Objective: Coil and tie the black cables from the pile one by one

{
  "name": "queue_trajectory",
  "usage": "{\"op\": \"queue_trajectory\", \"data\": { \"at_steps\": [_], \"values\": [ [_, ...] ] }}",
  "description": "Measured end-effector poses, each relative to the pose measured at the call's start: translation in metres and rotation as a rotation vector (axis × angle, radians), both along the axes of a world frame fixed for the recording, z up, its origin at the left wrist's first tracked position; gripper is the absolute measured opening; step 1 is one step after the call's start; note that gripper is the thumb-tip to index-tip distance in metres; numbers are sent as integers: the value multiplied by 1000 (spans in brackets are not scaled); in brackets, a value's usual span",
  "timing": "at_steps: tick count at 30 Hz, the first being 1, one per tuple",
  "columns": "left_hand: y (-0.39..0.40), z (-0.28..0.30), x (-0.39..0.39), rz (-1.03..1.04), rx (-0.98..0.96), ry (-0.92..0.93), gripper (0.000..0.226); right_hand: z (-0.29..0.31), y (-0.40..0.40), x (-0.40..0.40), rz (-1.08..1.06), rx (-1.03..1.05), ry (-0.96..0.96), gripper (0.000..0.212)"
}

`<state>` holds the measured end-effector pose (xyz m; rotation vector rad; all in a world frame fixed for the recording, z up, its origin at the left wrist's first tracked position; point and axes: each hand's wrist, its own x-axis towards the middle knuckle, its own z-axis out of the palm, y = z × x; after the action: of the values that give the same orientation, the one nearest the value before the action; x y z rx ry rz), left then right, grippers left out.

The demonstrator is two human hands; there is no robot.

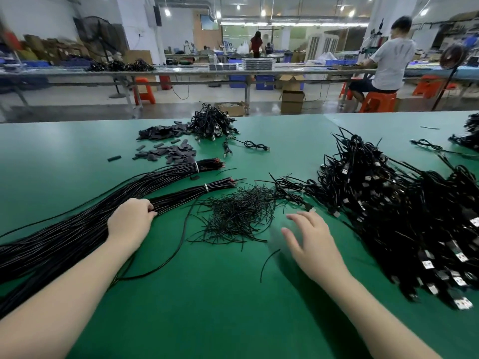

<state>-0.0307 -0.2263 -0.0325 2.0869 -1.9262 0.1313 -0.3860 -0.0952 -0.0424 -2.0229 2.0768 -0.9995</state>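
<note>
Resting on the green bench [207, 294], the left hand [129, 220] is lying over the long bundle of straight black cables [77, 229] on the left, its fingers curling down into the strands; whether it is actually gripping any of them is hard to tell. The right hand [313, 244] is hovering just above the bench with fingers spread and relaxed, holding nothing, slightly blurred, near the heap of short black tie wires [233, 213] lying at the centre. One loose black cable [178, 244] is curving across the bench between the two hands. A large pile of coiled black cables [401, 216] with plug ends is sitting on the right side. Farther off, a smaller pile of coiled cables [212, 124] and scattered dark sleeve pieces [166, 149] are lying toward the far left. Beyond the bench, a seated person [388, 63] in a white shirt is sitting on an orange stool [378, 101].
</note>
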Motion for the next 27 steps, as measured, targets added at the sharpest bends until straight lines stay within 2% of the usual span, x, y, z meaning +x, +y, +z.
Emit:
{"op": "queue_trajectory", "data": {
  "at_steps": [2,5,9,14,19,21,24,27],
  "values": [
    [1,0,3,-5,-18,-10,21,-18,-5,6,-39,77,-67,35],
    [1,-2,4,-28,-33,-38,21,-27,-10,5,-79,58,9,25],
    [-3,-3,7,-17,-42,23,20,-28,-10,3,-78,52,15,20],
    [-6,-9,8,-21,-22,59,39,-28,-11,2,-78,39,7,18],
    [-12,2,18,-19,-76,252,16,-28,-11,2,-80,40,8,18],
    [-12,7,20,-13,-50,201,9,-28,-11,2,-84,41,2,18],
    [-11,11,19,0,-45,86,11,-27,-11,2,-81,36,-6,16],
    [-11,14,16,-42,-146,142,16,-26,-11,2,-81,32,-8,15]
  ]
}}
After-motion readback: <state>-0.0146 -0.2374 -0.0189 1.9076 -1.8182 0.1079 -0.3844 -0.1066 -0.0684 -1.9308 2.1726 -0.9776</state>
